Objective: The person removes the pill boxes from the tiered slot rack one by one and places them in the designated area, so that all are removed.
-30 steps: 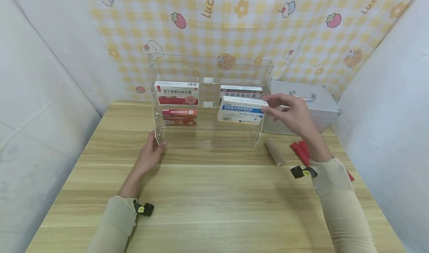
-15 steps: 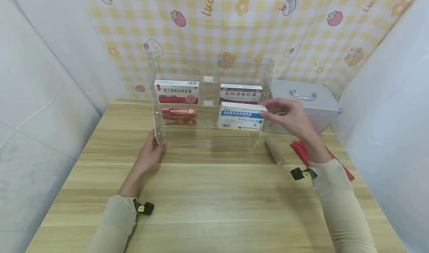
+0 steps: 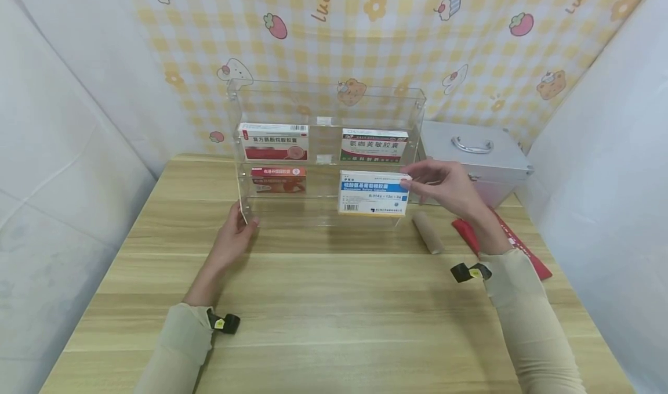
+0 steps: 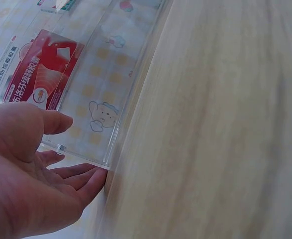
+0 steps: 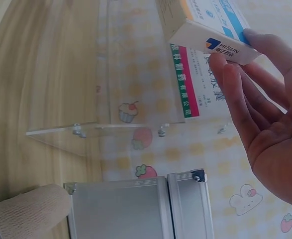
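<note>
My right hand (image 3: 443, 188) pinches the right end of a white-and-blue medicine box (image 3: 373, 194), thumb in front and fingers behind. This box overlaps the lower right of a clear acrylic rack (image 3: 292, 213). My left hand (image 3: 235, 237) grips the rack's lower left side panel; in the left wrist view its thumb and fingers (image 4: 88, 181) lie on either side of the panel. On the rack's upper shelf stand a white-and-red medicine box (image 3: 273, 145) at left and a white box with a red-and-green band (image 3: 373, 146) at right. Below left is an orange-red medicine box (image 3: 279, 181).
A silver metal case (image 3: 475, 150) with a handle stands right of the rack. Before it lie a beige bandage roll (image 3: 428, 232) and a red packet (image 3: 524, 249), partly behind my right forearm. A yellow checked cloth (image 3: 376, 46) hangs behind the rack.
My right hand has brought the white-and-blue medicine box downward, uncovering more of the box on the upper right shelf. The left hand stays on the rack.
</note>
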Action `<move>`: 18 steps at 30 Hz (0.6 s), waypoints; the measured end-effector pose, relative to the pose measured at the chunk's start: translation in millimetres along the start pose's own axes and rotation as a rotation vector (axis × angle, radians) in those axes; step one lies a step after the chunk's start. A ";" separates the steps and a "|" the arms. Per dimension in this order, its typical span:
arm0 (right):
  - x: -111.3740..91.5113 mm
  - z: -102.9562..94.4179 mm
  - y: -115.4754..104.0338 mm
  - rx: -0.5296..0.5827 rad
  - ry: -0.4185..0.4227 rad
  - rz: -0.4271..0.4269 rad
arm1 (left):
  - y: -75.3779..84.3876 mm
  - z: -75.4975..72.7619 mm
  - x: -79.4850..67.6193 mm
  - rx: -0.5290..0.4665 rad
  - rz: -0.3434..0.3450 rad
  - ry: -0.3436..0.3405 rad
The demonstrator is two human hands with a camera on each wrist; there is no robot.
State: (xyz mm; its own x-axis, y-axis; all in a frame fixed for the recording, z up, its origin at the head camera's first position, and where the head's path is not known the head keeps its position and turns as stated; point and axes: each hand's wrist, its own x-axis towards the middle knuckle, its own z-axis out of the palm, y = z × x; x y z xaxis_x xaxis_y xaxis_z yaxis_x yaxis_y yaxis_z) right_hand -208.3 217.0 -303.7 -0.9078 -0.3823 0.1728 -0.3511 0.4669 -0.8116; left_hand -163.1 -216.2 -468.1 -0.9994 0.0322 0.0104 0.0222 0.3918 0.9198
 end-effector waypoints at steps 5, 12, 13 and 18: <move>0.6 0.8 9.2 0.066 -0.045 0.001 | -1.2 0.2 0.0 0.004 -0.002 0.005; -0.3 3.7 19.0 0.117 -0.103 -0.017 | -0.4 -0.2 -0.3 0.002 -0.008 0.001; -0.5 4.4 20.0 0.122 -0.109 -0.008 | 0.1 -0.4 -0.3 -0.002 -0.007 0.000; -1.8 8.3 23.9 0.128 -0.119 0.064 | 1.0 -1.8 0.2 -0.004 -0.010 -0.009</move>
State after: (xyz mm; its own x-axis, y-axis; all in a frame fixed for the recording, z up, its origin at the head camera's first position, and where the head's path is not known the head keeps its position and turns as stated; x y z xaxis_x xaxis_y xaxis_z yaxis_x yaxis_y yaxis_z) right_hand -213.1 222.2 -328.1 -0.8909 -0.4505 0.0576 -0.2549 0.3911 -0.8843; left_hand -163.4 -217.5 -466.4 -0.9993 0.0367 -0.0020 0.0124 0.3886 0.9213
